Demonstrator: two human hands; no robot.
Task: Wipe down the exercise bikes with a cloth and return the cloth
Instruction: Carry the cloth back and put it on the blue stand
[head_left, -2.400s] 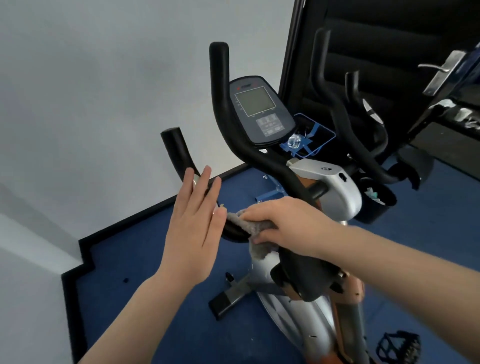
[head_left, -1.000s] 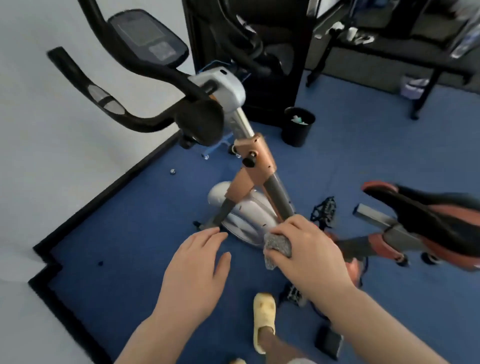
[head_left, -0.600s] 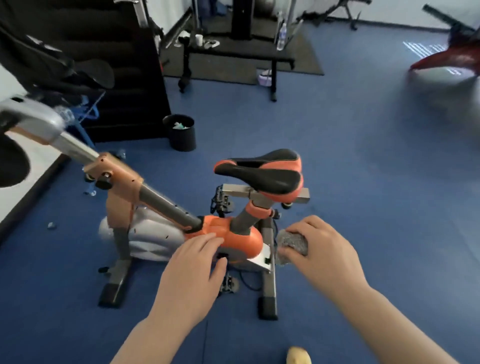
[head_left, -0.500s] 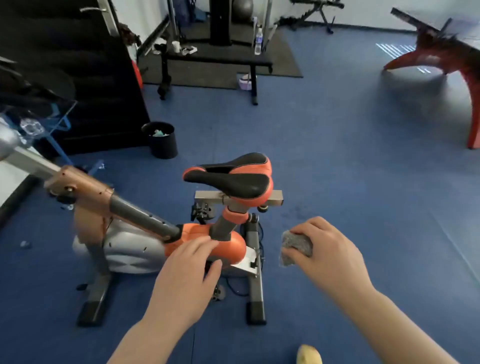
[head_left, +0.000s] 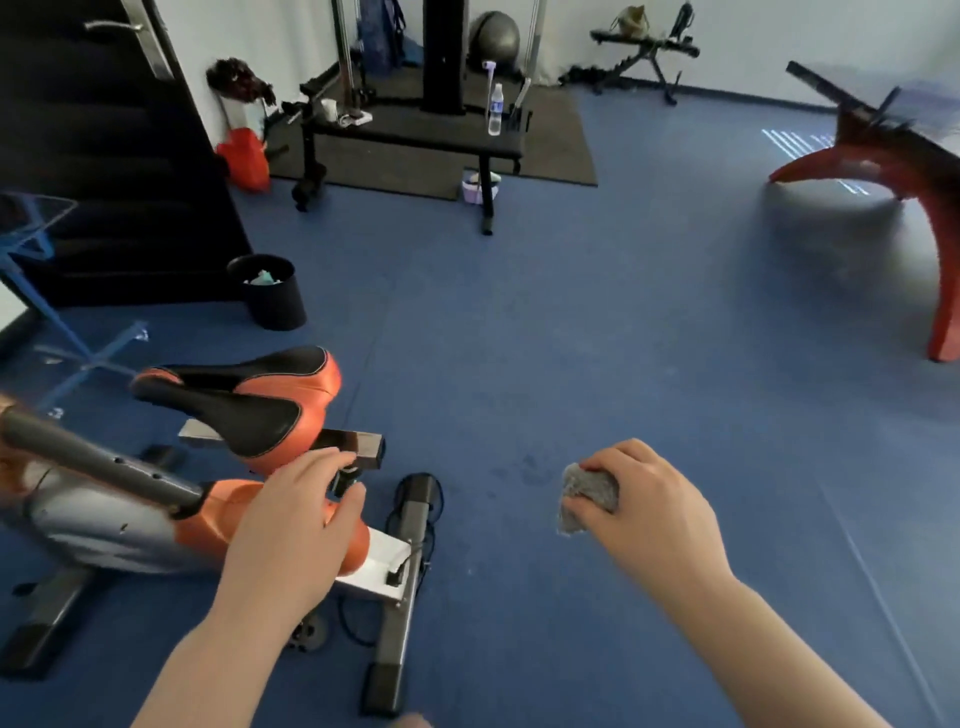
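Observation:
An orange, grey and black exercise bike (head_left: 119, 525) stands at the lower left, its black and orange saddle (head_left: 244, 400) pointing left. My left hand (head_left: 291, 530) hovers open, fingers together, in front of the bike's orange frame below the saddle rail. My right hand (head_left: 644, 514) is off to the right of the bike over bare floor, closed around a bunched grey cloth (head_left: 584, 496). The bike's handlebars and console are out of view.
A black waste bin (head_left: 270, 293) stands beyond the saddle beside a dark door (head_left: 109, 156). A black weight bench (head_left: 415, 135) with a water bottle (head_left: 496, 111) sits at the back on a dark mat. A red-legged table (head_left: 914, 171) is at the right. Blue floor (head_left: 597, 338) lies between.
The view swung right, from the handlebars and console down past the frame to the saddle and the room. My right hand left the bike with the cloth and moved right.

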